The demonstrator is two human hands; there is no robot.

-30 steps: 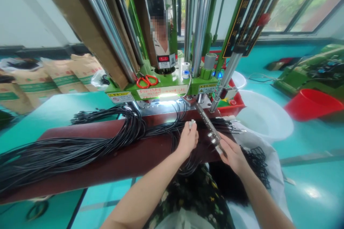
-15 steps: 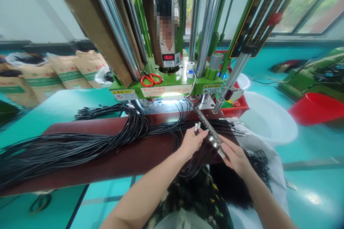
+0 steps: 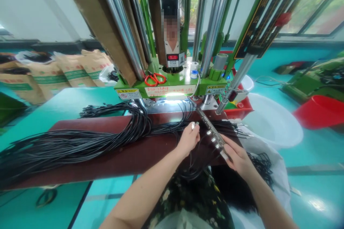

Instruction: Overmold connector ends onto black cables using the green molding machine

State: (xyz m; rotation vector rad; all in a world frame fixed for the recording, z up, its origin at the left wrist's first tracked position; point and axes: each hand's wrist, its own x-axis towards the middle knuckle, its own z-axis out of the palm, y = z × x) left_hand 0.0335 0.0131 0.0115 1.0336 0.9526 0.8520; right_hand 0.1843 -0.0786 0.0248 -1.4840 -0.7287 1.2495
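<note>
My right hand is closed around the near end of a long, narrow metal mold bar, which slants away toward the press. Several silver cable connectors stick out along the bar's left side, their black cords hanging below. Left of the bar, apart from it, my left hand is closed on small silver cable connectors whose tips show above the fingers. How many it holds I cannot tell. Behind both hands, black cables lie in a long bundle across the dark red worktable.
A green press with steel columns stands ahead, red-handled scissors on its plate. To the right are a white basin, a red bucket and a white sack with black cables. Paper sacks stand at the left.
My left hand has drawn back from the bar, a little to the left, still closed on connectors. The connectors along the bar show more plainly. My right hand keeps its hold. The view has shifted slightly.
</note>
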